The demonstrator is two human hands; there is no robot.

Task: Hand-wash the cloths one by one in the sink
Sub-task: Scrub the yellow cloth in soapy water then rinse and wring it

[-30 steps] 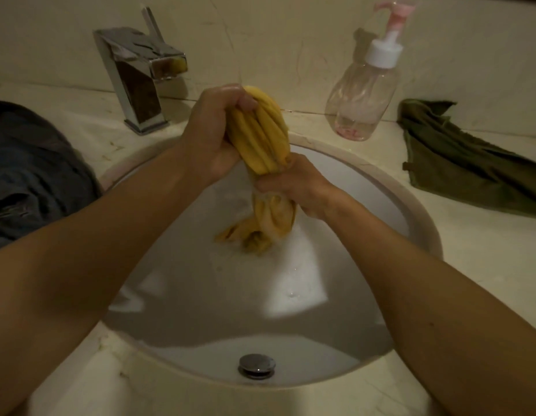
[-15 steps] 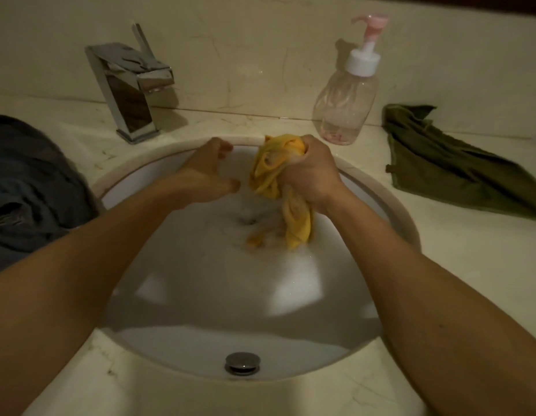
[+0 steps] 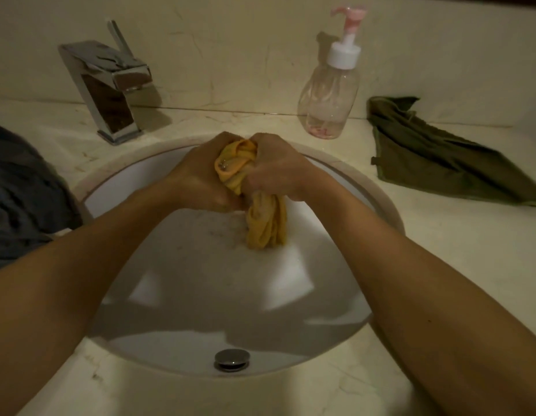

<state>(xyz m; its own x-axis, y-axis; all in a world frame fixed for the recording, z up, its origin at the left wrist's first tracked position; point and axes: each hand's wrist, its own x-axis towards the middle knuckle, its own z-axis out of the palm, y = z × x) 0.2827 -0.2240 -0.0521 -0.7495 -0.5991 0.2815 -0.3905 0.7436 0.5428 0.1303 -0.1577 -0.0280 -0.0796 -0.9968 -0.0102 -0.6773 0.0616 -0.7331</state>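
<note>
A bunched yellow cloth (image 3: 234, 163) is held above the far half of the white oval sink (image 3: 134, 181), which holds soapy water. My left hand (image 3: 197, 178) grips the cloth's upper bundle from the left. My right hand (image 3: 275, 169) grips it from the right, fingers curled round it. A twisted tail of the cloth hangs below my hands down to the water. A green cloth (image 3: 434, 157) lies on the counter at the right. A dark grey cloth (image 3: 17, 193) lies heaped on the counter at the left.
A chrome faucet (image 3: 110, 85) stands behind the sink at the left. A clear pump bottle (image 3: 329, 94) with a pink nozzle stands behind it at the right. An overflow cap (image 3: 231, 359) sits in the sink's near wall. A marble wall rises behind the counter.
My left hand, which had let go and hovered open beside the cloth, has come back and grips it again. Both hands now squeeze the bundle together.
</note>
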